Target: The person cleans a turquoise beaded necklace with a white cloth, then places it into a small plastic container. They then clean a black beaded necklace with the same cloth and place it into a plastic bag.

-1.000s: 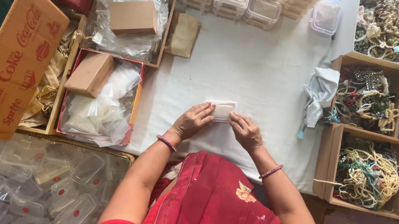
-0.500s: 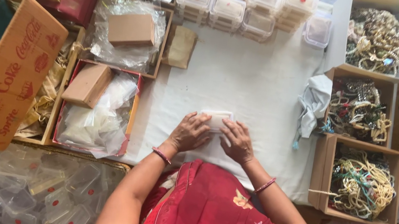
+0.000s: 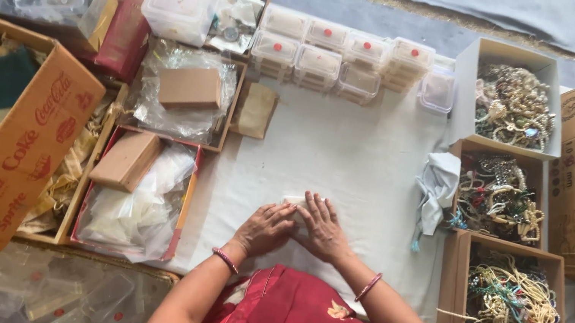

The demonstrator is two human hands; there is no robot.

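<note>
A small clear plastic box (image 3: pixel 292 201) lies on the white cloth (image 3: pixel 350 156) in front of me, almost fully covered by my hands. My left hand (image 3: pixel 263 228) presses on its left part with the fingers flat. My right hand (image 3: pixel 324 228) lies flat over its right part, fingers spread. Both hands touch each other above the box. Only a sliver of the box's top left corner shows.
Stacked lidded clear boxes with red dots (image 3: pixel 343 53) line the far edge. Three open cartons of bead jewellery (image 3: pixel 501 195) stand at the right. Trays of plastic bags with brown boxes (image 3: pixel 138 184) sit at the left, beside a large printed carton (image 3: pixel 4 155). Empty clear containers (image 3: pixel 36 291) fill the lower left.
My hands have closed in over the small box, from holding its two ends to lying flat on top of it. The view has shifted, showing more of the far edge.
</note>
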